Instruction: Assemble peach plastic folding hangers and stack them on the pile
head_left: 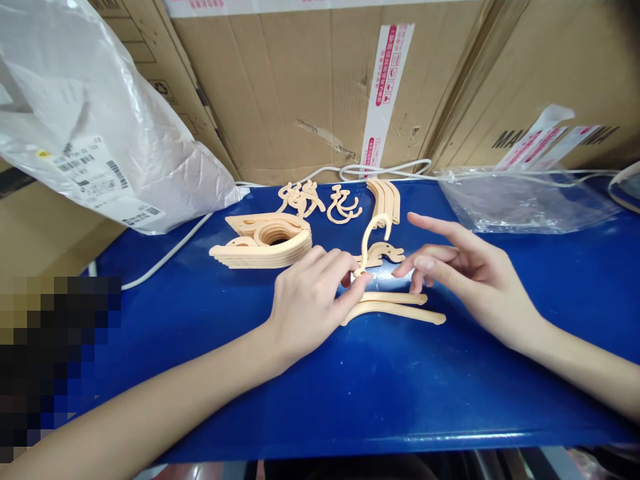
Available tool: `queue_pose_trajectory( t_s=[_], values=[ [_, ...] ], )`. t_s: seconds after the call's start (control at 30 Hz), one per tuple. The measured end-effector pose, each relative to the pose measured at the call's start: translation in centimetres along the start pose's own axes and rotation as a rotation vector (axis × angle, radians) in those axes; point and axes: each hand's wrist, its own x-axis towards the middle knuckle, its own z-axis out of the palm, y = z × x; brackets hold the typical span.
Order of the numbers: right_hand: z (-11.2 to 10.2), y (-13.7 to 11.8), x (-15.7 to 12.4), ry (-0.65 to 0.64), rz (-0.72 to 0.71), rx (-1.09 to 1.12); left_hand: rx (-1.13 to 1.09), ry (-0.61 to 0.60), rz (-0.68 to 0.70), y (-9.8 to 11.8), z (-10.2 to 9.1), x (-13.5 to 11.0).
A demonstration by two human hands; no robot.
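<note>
Between the thumb and fingers of my left hand (315, 300) is a cream plastic hanger hook (369, 240), its curved end pointing up. My right hand (470, 280) is to the right of the hook, fingers spread and apart from it, with nothing visible in them. Two slim cream hanger arms (400, 311) lie on the table just below the hands, their left ends partly hidden by my left hand. Behind the hook rests a flat cream piece (384, 252) with wavy edges, partly covered.
A stack of cream hanger pieces (265, 257) sits left of centre on the blue table (350, 400). Behind it lie loose hooks (345, 205) and several curved arms (387, 200). A white plastic bag (110, 133), a clear bag (520, 200), a white cable (170, 257) and cardboard boxes (300, 87) surround the back.
</note>
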Motion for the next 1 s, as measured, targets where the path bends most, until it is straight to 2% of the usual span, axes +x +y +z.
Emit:
queue_pose_trajectory(
  t_s=[0.1,0.2,0.3,0.37,0.43,0.6,0.73,1.0],
  values=[
    [0.4,-0.2,-0.7,-0.09,-0.13,-0.204,0.143,0.062,0.143,0.4,-0.3,-0.2],
    [0.7,-0.1,-0.9,-0.154,-0.344,-0.402,0.273,0.137,0.307,0.8,-0.5,-0.4],
    [0.9,0.1,-0.8,-0.198,-0.546,-0.522,0.366,0.207,0.378,0.9,-0.6,-0.4],
    [0.8,0.2,-0.8,-0.233,-0.594,-0.55,0.404,0.227,0.402,1.0,-0.6,-0.3],
    [0.8,0.1,-0.9,-0.248,-0.571,-0.522,0.419,0.23,0.429,1.1,-0.7,-0.3],
    [0.7,-0.2,-0.9,-0.267,-0.381,-0.334,0.351,0.195,0.49,1.7,-0.8,-0.8],
    [0.7,-0.2,-0.4,-0.209,-0.289,-0.271,0.249,0.131,0.487,1.8,-0.4,-1.1],
    [0.0,1.0,0.8,0.005,0.016,-0.001,0.15,-0.215,0.304,1.1,0.3,-1.0]
  ],
)
